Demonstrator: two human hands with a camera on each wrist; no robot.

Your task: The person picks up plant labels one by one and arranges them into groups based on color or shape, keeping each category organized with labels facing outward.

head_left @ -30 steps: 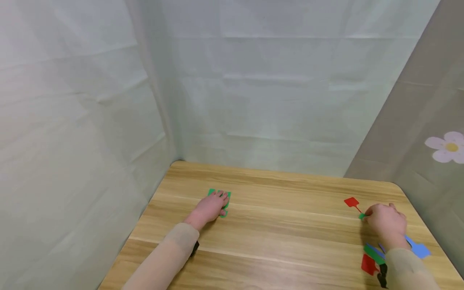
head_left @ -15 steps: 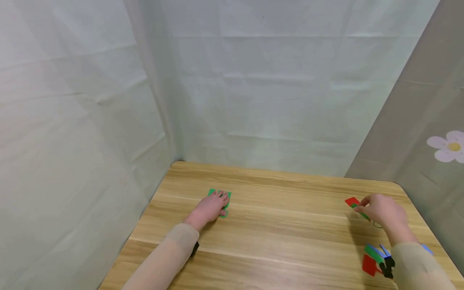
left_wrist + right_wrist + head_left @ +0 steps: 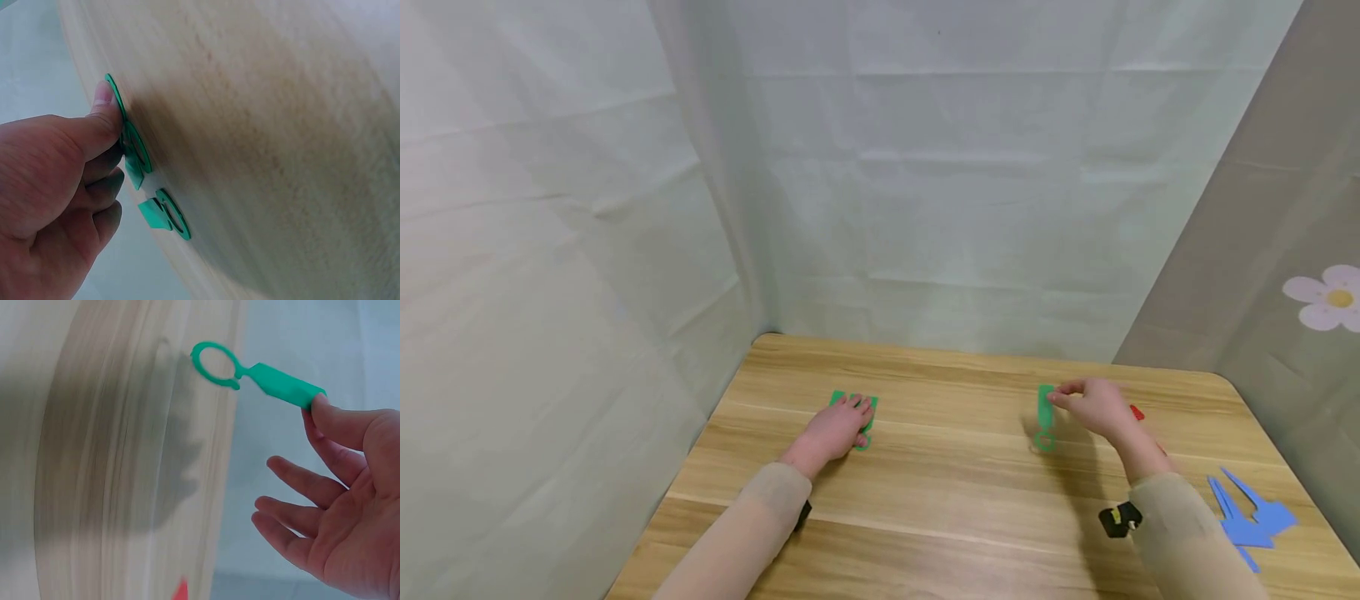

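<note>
Above the table, my right hand is now carrying a pinched green tag leftward from the edge; my left hand is still pressing flat on green tags.

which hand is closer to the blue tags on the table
Right. The right hand is left of and beyond the blue tags, pinching a green tag; the left hand rests across the table.

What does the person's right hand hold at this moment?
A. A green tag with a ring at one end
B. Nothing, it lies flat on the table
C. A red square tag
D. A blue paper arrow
A: the right hand pinches the green tag by its flat end, with the ring end hanging free above the table.
</note>
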